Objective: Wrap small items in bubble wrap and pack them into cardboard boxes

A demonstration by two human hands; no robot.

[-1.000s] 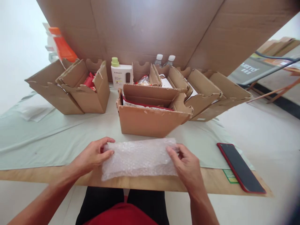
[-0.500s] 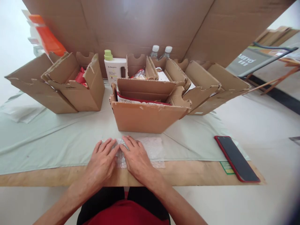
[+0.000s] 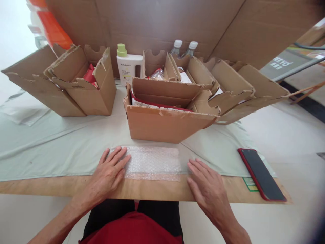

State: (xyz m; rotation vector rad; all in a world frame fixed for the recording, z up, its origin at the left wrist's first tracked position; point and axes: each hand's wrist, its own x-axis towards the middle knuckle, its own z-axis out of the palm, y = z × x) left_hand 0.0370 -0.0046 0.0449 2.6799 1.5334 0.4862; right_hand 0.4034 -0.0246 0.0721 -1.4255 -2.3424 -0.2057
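Observation:
A flat piece of clear bubble wrap point(image 3: 154, 162) lies on the table near its front edge. My left hand point(image 3: 109, 172) rests flat on the wrap's left end, fingers stretched out. My right hand point(image 3: 205, 187) lies flat on the table just right of the wrap, fingers spread, holding nothing. Right behind the wrap stands an open cardboard box point(image 3: 165, 115) with something red and white inside.
More open cardboard boxes stand at left point(image 3: 76, 88) and right point(image 3: 236, 95). A white bottle with a green cap point(image 3: 127, 66) and two clear bottles point(image 3: 184, 49) stand at the back. A red-cased phone point(image 3: 261, 174) lies at right. A pale green sheet point(image 3: 50, 145) covers the table.
The bubble wrap, held up in both hands a second ago, now lies flat. My hands met at its middle, then slid apart; the right hand has gone off its right end.

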